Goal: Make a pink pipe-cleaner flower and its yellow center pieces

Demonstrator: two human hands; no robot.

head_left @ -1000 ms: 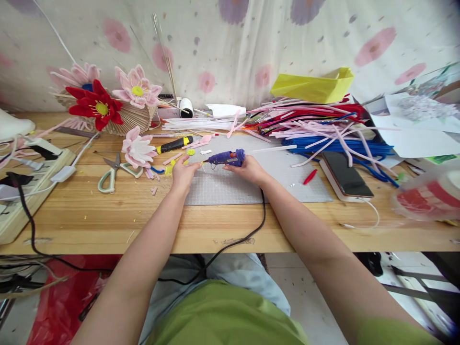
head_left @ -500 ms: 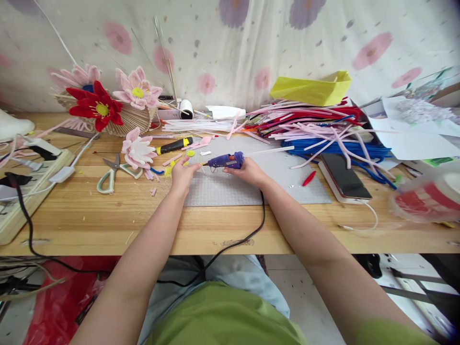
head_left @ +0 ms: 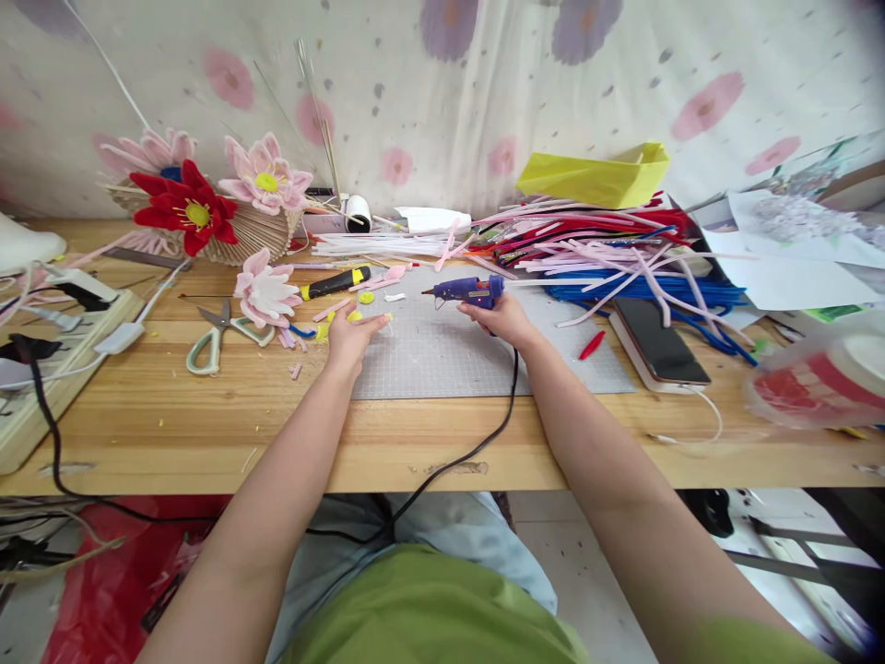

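My right hand (head_left: pixel 504 320) grips a purple glue gun (head_left: pixel 471 291) above the grey cutting mat (head_left: pixel 442 364). Its nozzle points left, and a long clear glue stick (head_left: pixel 539 281) runs out of its back. My left hand (head_left: pixel 349 339) is at the mat's left edge, apart from the nozzle. A tiny pale, yellowish bit (head_left: pixel 389 323) shows at its fingertips, too small to make out. Close beyond that hand lie a yellow disc (head_left: pixel 366 297) and a small white piece (head_left: pixel 395 297). A pink and white fuzzy flower (head_left: pixel 266 288) lies to its left.
Scissors (head_left: pixel 219 334) and a yellow-black utility knife (head_left: pixel 336 282) lie on the left. Pipe cleaners (head_left: pixel 595 235) are heaped at the back right, near a phone (head_left: pixel 660 341) and a plastic tub (head_left: pixel 822 378). The black cord (head_left: pixel 484 449) crosses the table edge. A power strip (head_left: pixel 83 369) stands far left.
My right hand has drawn the glue gun away to the right and slightly up, so the nozzle no longer meets my left fingertips. My left hand has hardly moved.
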